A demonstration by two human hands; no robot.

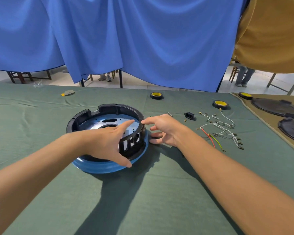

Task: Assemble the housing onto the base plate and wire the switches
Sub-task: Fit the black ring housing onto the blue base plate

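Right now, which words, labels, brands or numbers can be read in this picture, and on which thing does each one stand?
No text can be read anywhere in this view.
Tape rolls: any print on the yellow cores is too small and blurred to read.
Black housing: the openings in its side wall are ribs, not letters.
Black socket: too small to show any marking.
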